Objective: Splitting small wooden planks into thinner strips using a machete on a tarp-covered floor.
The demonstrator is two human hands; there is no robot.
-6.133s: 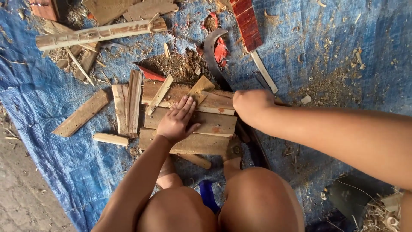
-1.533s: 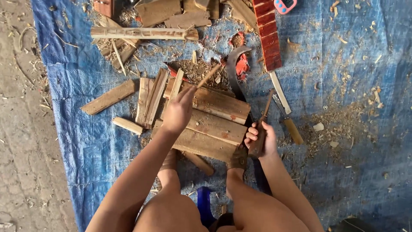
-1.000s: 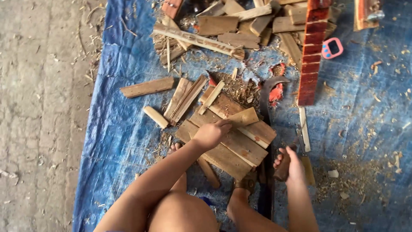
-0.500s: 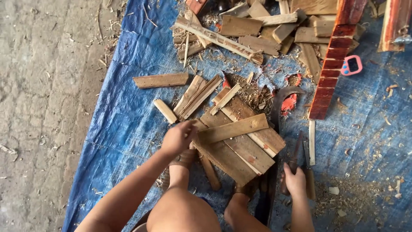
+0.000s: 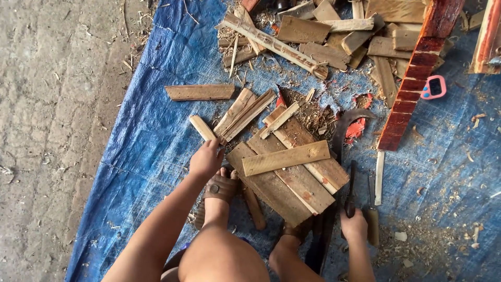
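Note:
My left hand (image 5: 206,158) is closed on the near end of a short pale wood stick (image 5: 201,127) lying on the blue tarp (image 5: 141,156). My right hand (image 5: 354,225) grips the dark handle of a curved-blade chopping knife (image 5: 348,151), which rests on the tarp right of the boards. Between the hands lies a stack of flat wooden boards (image 5: 292,180), with one pale plank (image 5: 286,157) laid crosswise on top. My sandalled feet (image 5: 221,189) sit at the near edge of the boards.
More wood offcuts (image 5: 334,36) pile up at the far side. A red-painted beam (image 5: 417,78) slants at the right beside a small pink timer (image 5: 433,86). A chisel-like tool (image 5: 372,219) lies by my right hand. Bare concrete (image 5: 47,104) borders the tarp's left edge.
My left hand let go of the pale plank, now lying across the boards, and moved left onto the short stick. My right hand stayed on the knife handle. The view shifted left.

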